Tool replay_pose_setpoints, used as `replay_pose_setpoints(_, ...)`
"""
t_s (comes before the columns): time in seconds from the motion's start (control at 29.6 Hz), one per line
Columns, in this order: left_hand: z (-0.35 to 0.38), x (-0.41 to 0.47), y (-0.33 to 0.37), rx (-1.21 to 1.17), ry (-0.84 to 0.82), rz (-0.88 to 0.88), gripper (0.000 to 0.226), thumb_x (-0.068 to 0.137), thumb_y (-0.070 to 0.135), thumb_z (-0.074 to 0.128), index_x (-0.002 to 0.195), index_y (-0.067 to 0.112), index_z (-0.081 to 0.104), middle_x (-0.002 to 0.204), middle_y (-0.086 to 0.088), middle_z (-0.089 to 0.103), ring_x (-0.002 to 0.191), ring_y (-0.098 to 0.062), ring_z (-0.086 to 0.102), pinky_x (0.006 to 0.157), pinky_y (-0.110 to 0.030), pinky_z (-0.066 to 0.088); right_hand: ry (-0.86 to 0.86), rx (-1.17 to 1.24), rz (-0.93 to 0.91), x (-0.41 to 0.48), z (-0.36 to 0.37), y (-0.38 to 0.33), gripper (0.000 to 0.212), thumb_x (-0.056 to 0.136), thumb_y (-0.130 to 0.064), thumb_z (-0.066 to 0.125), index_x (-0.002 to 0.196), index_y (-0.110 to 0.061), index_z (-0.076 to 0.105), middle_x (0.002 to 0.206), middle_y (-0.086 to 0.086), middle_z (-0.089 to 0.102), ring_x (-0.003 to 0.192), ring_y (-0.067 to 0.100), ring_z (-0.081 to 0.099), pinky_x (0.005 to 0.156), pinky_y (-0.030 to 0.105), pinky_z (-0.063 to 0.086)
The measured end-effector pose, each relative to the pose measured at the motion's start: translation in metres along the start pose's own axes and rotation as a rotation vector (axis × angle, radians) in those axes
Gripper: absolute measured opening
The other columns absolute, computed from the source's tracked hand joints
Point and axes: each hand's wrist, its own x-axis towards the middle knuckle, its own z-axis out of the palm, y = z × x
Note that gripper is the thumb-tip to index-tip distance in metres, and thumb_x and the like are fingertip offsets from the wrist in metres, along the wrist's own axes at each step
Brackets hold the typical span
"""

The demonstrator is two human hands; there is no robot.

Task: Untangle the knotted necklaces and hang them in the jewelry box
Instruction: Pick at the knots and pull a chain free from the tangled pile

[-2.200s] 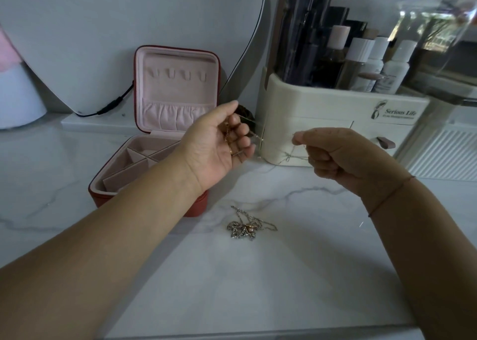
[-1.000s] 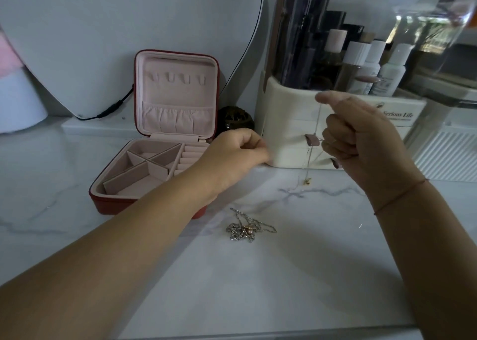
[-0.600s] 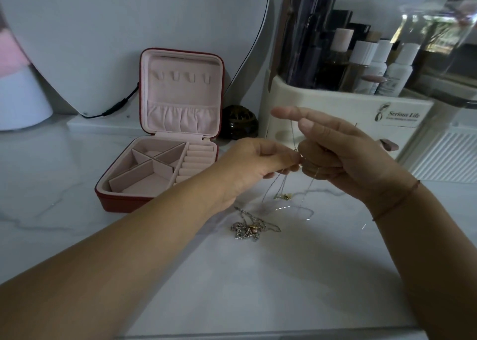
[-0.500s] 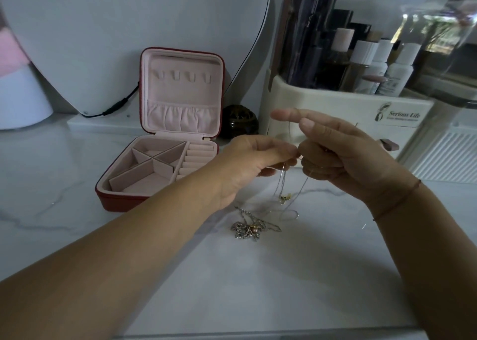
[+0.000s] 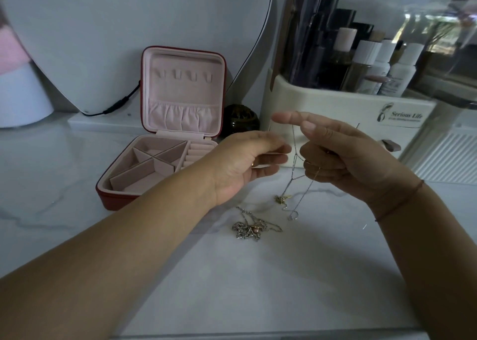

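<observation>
A thin silver necklace (image 5: 294,164) with a small gold pendant (image 5: 282,199) hangs over the outstretched index finger of my right hand (image 5: 343,156). That hand's lower fingers curl round the chain. My left hand (image 5: 247,161) reaches in from the left and its thumb and fingertips pinch the chain just below that finger. The chain's lower end trails on the marble counter (image 5: 258,275). A second necklace (image 5: 249,230) lies bunched in a tangle on the counter below my hands. The red jewelry box (image 5: 111,197) stands open at the left, its pink lid lining (image 5: 183,81) showing a row of hooks.
A cream cosmetics organiser (image 5: 335,112) full of bottles stands right behind my hands. A small dark jar (image 5: 240,120) sits between it and the box. A heart-shaped mirror (image 5: 103,30) with a black cable leans against the back wall.
My hands came together from apart. The right index finger went out with the chain draped over it, the left hand moved in to pinch the chain, and the pendant sank toward the counter.
</observation>
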Motion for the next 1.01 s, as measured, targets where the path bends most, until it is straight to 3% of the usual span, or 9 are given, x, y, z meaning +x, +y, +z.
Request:
replay_pose_setpoints(0.1,0.001,-0.002,-0.004,0.239,-0.065,0.005,0.025,0.084,0.019,0.067,0.108,0.015,0.067,0.093,0.001,0.073,0.090,-0.011,0.067,0.083,-0.027,0.049,-0.024,0.009,-0.003,0.000,0.000,0.001,0.041,0.092,-0.028,0.046,0.130,-0.020,0.057,0.045,-0.010,0.024,0.039,0.006,0.017,0.042,0.025,0.013)
replay_pose_setpoints(0.2,0.003,-0.005,-0.005,0.327,-0.063,0.004,0.015,0.083,0.018,0.069,0.097,0.016,0.069,0.085,0.001,0.073,0.088,-0.013,0.067,0.087,-0.030,0.047,-0.019,-0.002,-0.005,0.000,-0.001,0.001,0.040,0.092,-0.029,0.047,0.130,-0.021,0.058,0.044,-0.010,0.024,0.040,0.006,0.017,0.043,0.026,0.013)
replay_pose_setpoints(0.34,0.001,-0.003,-0.001,0.185,0.017,0.034,0.003,0.087,0.015,0.064,0.087,0.017,0.067,0.068,0.003,0.068,0.069,-0.008,0.063,0.077,-0.027,0.048,-0.010,-0.002,0.021,0.001,-0.001,0.000,0.042,0.087,-0.032,0.051,0.126,-0.019,0.060,0.044,-0.010,0.023,0.039,0.006,0.015,0.043,0.026,0.011)
replay_pose_setpoints(0.47,-0.005,0.003,0.001,0.076,0.222,0.091,0.012,0.087,0.011,0.063,0.078,0.018,0.066,0.061,0.005,0.064,0.060,-0.007,0.056,0.066,-0.023,0.046,0.020,0.007,0.052,0.002,-0.002,0.000,0.045,0.082,-0.030,0.056,0.124,-0.013,0.061,0.045,-0.010,0.024,0.038,0.004,0.017,0.040,0.022,0.012)
replay_pose_setpoints(0.64,-0.009,0.007,0.003,0.047,0.416,0.171,0.017,0.091,0.012,0.059,0.076,0.018,0.062,0.066,0.003,0.061,0.062,-0.008,0.053,0.067,-0.024,0.044,0.153,-0.139,0.126,0.006,-0.004,0.002,0.033,0.077,-0.019,0.065,0.108,-0.011,0.059,0.049,-0.008,0.028,0.039,0.005,0.019,0.037,0.018,0.017)
replay_pose_setpoints(0.78,-0.009,0.005,0.005,0.023,0.465,0.238,0.015,0.092,0.012,0.057,0.079,0.017,0.061,0.075,0.002,0.062,0.074,-0.010,0.056,0.077,-0.025,0.047,0.302,-0.319,0.205,0.006,-0.005,0.006,0.019,0.085,-0.011,0.065,0.102,-0.005,0.063,0.048,-0.004,0.025,0.040,0.008,0.017,0.038,0.018,0.016)
replay_pose_setpoints(1.01,-0.009,0.007,0.002,0.061,0.490,0.223,0.016,0.093,0.010,0.055,0.079,0.016,0.060,0.075,-0.001,0.059,0.077,-0.014,0.054,0.076,-0.029,0.045,0.439,-0.536,0.220,0.006,-0.005,0.008,0.010,0.082,-0.015,0.070,0.079,-0.006,0.070,0.040,-0.006,0.035,0.035,0.006,0.023,0.036,0.016,0.023)
